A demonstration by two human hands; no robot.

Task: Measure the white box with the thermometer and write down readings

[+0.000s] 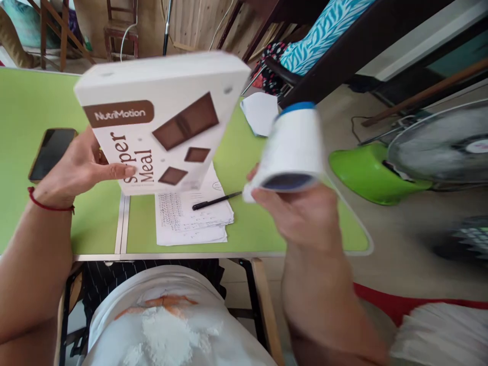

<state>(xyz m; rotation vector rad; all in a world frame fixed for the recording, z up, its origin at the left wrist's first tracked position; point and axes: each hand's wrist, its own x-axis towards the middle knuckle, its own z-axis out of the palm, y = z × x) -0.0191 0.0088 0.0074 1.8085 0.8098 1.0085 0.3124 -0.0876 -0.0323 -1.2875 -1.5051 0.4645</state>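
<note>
My left hand (82,162) is closed around the lower left edge of a white box (171,117), its thumb lying across the front. The box, printed "NutriMotion" and "Super Meal" with brown chocolate pieces, is held tilted above the green table (95,223). In my right hand (305,208) is a white mug-like object (295,145), blurred by motion. It has a blue edge at the top and a dark oval at its lower end facing me. Beneath the box lie printed papers (190,229) with a black pen (217,200) on them.
A phone (52,152) lies on the table beyond my left wrist. A white sheet or packet (261,113) rests near the far right edge. To the right of the table stand a green plastic stool or bin (375,173) and a fan (442,142). A wooden chair (121,30) is behind.
</note>
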